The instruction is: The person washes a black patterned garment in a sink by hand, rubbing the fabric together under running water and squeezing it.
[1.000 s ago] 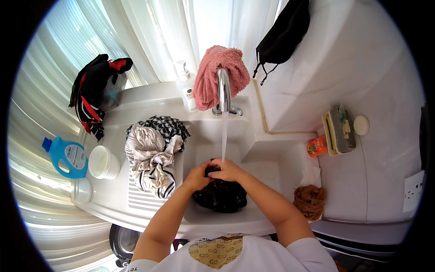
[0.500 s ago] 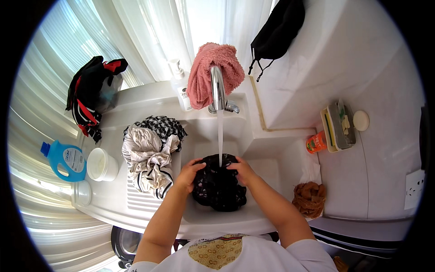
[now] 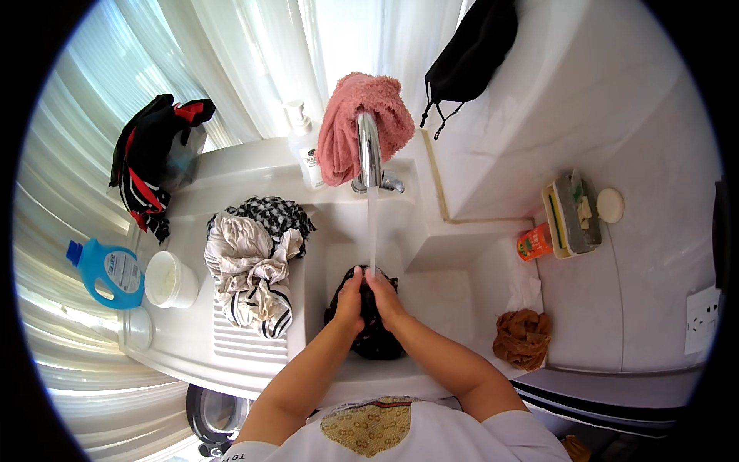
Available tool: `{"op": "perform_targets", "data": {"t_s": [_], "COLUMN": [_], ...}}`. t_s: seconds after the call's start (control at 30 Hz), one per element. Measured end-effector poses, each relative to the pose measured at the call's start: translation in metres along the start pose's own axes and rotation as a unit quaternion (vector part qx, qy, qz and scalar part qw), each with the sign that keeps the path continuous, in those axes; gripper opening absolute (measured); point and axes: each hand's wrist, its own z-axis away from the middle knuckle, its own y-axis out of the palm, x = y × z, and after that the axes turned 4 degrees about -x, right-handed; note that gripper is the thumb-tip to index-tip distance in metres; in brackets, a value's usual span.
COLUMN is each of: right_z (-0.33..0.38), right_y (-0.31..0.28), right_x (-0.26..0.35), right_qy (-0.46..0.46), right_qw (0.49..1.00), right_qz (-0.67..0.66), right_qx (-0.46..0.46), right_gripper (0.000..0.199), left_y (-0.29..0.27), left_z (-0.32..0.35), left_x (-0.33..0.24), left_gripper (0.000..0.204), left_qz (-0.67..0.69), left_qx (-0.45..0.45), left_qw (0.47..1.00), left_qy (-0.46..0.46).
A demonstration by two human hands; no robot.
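Dark garment [image 3: 375, 339] sits bunched in the white sink basin [image 3: 450, 292], right under the faucet's [image 3: 369, 146] running stream. Left hand [image 3: 350, 302] and right hand [image 3: 383, 299] press together on top of it, fingers curled into the wet cloth. Wrung striped laundry [image 3: 250, 273] lies on the ribbed drainboard just left.
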Motion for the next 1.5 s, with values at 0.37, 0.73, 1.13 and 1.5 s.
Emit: {"op": "perform_targets", "data": {"t_s": [0.37, 0.73, 1.13, 1.5], "right_z": [0.007, 0.0, 0.01, 0.004], "right_y": [-0.006, -0.035, -0.045, -0.059], "right_x": [-0.005, 0.085, 0.06, 0.085], "right_qy": [-0.095, 0.064, -0.251, 0.116], "right_qw": [0.972, 0.967, 0.848, 0.961], "right_qz": [0.201, -0.237, 0.434, -0.207], "right_qx": [-0.078, -0.068, 0.171, 0.14], "right_gripper": [0.038, 0.026, 0.096, 0.049], "left_y": [0.0, -0.02, -0.001, -0.016], "left_z": [-0.005, -0.008, 0.048, 0.012], "left_x": [0.022, 0.001, -0.07, -0.03], "left_gripper": [0.045, 0.078, 0.04, 0.061], "left_qz": [-0.193, -0.644, -0.161, -0.55], "left_qx": [-0.141, 0.06, 0.057, 0.149], "left_qw": [0.966, 0.715, 0.983, 0.8], "left_qy": [0.094, 0.267, 0.072, 0.187]}}
